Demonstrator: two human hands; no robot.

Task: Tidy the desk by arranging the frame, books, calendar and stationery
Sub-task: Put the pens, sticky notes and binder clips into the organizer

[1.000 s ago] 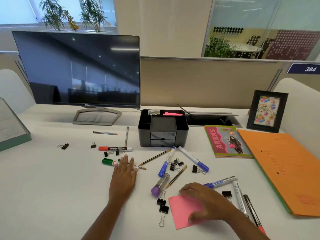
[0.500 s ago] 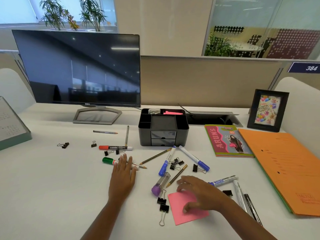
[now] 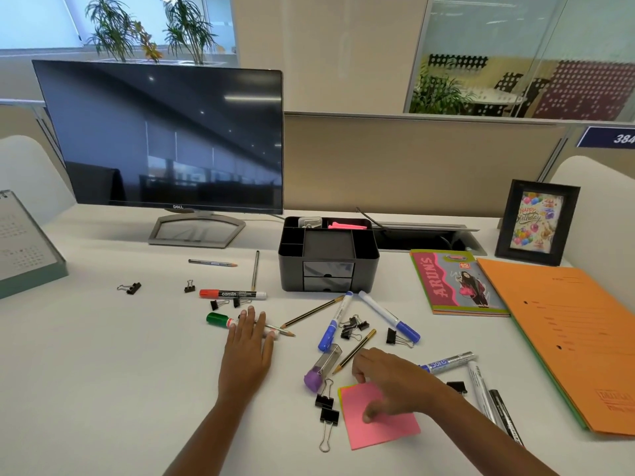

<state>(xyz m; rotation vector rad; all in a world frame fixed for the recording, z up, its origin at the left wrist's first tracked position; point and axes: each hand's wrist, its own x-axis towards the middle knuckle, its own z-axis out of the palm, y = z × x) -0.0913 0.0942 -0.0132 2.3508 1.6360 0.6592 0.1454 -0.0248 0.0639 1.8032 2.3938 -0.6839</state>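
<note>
pink sticky notes (image 3: 388, 430) pinched in our right hand (image 3: 395, 383); our left hand (image 3: 249, 348) lies flat across the green marker (image 3: 218, 319).

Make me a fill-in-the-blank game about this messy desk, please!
1. The right hand touches a pad of sticky notes whose top sheet is ____.
2. The left hand lies flat over a marker that has a ____ cap.
3. The picture frame stands to the ____ of the black organizer.

Missing words: pink, green, right.
</note>
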